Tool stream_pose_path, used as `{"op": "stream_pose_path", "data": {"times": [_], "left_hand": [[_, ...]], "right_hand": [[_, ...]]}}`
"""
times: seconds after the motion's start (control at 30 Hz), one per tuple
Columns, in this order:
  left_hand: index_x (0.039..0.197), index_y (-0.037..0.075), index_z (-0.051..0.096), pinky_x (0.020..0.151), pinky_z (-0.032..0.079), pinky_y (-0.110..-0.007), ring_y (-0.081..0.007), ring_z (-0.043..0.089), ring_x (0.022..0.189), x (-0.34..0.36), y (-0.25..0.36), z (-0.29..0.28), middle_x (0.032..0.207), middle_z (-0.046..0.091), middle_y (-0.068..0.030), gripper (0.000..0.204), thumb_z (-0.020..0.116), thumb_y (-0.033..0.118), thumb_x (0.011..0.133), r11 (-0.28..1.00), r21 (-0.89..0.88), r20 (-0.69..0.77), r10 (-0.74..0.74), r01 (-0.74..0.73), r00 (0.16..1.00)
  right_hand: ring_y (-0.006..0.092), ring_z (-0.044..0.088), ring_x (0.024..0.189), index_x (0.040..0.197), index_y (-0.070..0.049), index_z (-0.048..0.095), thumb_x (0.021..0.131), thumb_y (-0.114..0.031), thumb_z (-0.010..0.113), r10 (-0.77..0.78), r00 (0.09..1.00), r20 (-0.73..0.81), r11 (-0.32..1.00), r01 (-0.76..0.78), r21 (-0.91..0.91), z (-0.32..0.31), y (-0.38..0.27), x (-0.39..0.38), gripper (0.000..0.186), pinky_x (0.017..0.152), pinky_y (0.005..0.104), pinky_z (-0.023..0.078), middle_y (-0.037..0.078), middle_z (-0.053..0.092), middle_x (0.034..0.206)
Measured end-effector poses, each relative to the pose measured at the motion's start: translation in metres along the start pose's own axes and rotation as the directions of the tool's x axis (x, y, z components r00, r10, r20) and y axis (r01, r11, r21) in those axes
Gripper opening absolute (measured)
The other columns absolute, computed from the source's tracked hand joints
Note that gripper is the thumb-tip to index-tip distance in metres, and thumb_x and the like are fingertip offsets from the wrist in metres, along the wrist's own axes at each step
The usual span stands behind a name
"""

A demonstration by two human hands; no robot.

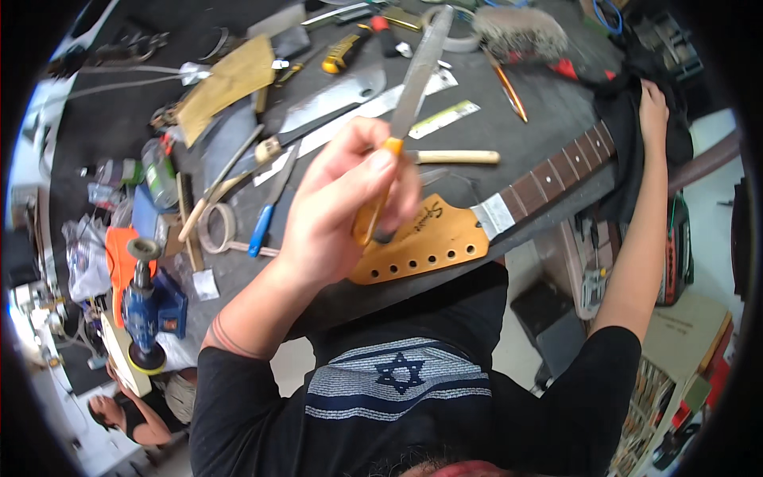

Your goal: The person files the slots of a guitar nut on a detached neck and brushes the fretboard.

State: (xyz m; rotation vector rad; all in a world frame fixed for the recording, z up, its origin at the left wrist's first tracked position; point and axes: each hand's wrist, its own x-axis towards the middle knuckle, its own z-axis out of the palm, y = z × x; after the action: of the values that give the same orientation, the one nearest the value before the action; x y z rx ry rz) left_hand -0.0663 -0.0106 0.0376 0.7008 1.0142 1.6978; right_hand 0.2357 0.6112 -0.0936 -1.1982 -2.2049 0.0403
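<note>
In the head view, a person's left hand [342,191] is grasping a metal file [421,75] by its orange handle, thumb pressing along the handle. The blade is pointing away from the body and slightly right. A guitar neck [459,246] is lying on the dark desk [528,139], its wide head just right of this grip and partly hidden behind it. The neck's long axis is slanting away to the right, at an angle to the file. The left hand is nearer the head; whether it is touching the wood, I cannot tell.

The right hand [653,103] is reaching well apart, beyond the neck's far end, and is touching a black cloth [624,151]; whether its fingers are clasping it is unclear.

Right of the left grip, a pale wooden handle [461,157] is resting near the neck. Left of it, a blue-handled tool [261,230] and a tape roll [213,228] are lying.
</note>
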Motion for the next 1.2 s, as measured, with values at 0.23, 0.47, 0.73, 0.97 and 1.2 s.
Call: {"op": "stream_pose_path", "data": {"times": [0.23, 0.47, 0.73, 0.97, 1.2], "left_hand": [[0.116, 0.011, 0.061, 0.086, 0.047, -0.033, -0.0146, 0.059, 0.1, -0.007, 0.018, -0.004, 0.111, 0.065, -0.0047, 0.017, 0.068, 0.024, 0.108, 0.981, -0.179, 0.014, -0.073, 0.074, 0.997], [0.114, 0.012, 0.066, 0.084, 0.048, -0.032, -0.0096, 0.061, 0.092, -0.019, 0.04, -0.008, 0.098, 0.064, 0.0021, 0.016, 0.073, 0.024, 0.106, 1.0, -0.02, -0.092, -0.007, 0.005, 0.996], [0.116, 0.007, 0.071, 0.082, 0.049, -0.027, -0.0089, 0.063, 0.09, -0.023, 0.07, -0.024, 0.098, 0.069, 0.001, 0.019, 0.079, 0.018, 0.103, 0.985, 0.149, -0.063, 0.096, -0.086, 0.993], [0.107, 0.0, 0.075, 0.071, 0.051, -0.026, -0.0065, 0.064, 0.082, -0.029, 0.079, -0.064, 0.091, 0.072, 0.0001, 0.017, 0.083, 0.013, 0.1, 0.615, 0.785, -0.063, -0.035, 0.071, 0.997], [0.106, -0.003, 0.076, 0.077, 0.056, -0.033, -0.0144, 0.068, 0.082, -0.032, 0.052, -0.075, 0.088, 0.076, -0.0075, 0.015, 0.081, 0.009, 0.097, 0.324, 0.931, -0.107, -0.2, 0.169, 0.974]], "right_hand": [[0.0424, 0.06, 0.138, 0.137, -0.026, 0.076, 0.109, -0.051, 0.054, 0.067, 0.998, -0.002, 0.998, -0.067, 0.003, 0.0, -0.015, -0.004, 0.044, 0.121, 0.0504, 0.041, 0.013, 0.07, 0.144], [0.044, 0.056, 0.142, 0.137, -0.026, 0.076, 0.107, -0.049, 0.054, 0.161, 0.986, 0.055, 0.987, -0.161, -0.001, -0.001, -0.035, -0.008, 0.043, 0.123, 0.0521, 0.04, 0.012, 0.066, 0.15], [0.0447, 0.055, 0.143, 0.136, -0.027, 0.076, 0.106, -0.051, 0.055, 0.176, 0.983, 0.043, 0.984, -0.176, -0.007, -0.012, -0.03, -0.006, 0.045, 0.123, 0.053, 0.039, 0.013, 0.065, 0.152], [0.0452, 0.055, 0.144, 0.138, -0.028, 0.076, 0.106, -0.053, 0.055, 0.177, 0.983, 0.041, 0.984, -0.178, 0.016, -0.007, -0.03, -0.004, 0.046, 0.124, 0.0532, 0.039, 0.014, 0.065, 0.153], [0.0446, 0.058, 0.141, 0.136, -0.024, 0.078, 0.106, -0.049, 0.055, 0.117, 0.992, 0.046, 0.993, -0.118, 0.011, -0.004, -0.023, 0.0, 0.045, 0.122, 0.0519, 0.04, 0.016, 0.069, 0.146]]}}
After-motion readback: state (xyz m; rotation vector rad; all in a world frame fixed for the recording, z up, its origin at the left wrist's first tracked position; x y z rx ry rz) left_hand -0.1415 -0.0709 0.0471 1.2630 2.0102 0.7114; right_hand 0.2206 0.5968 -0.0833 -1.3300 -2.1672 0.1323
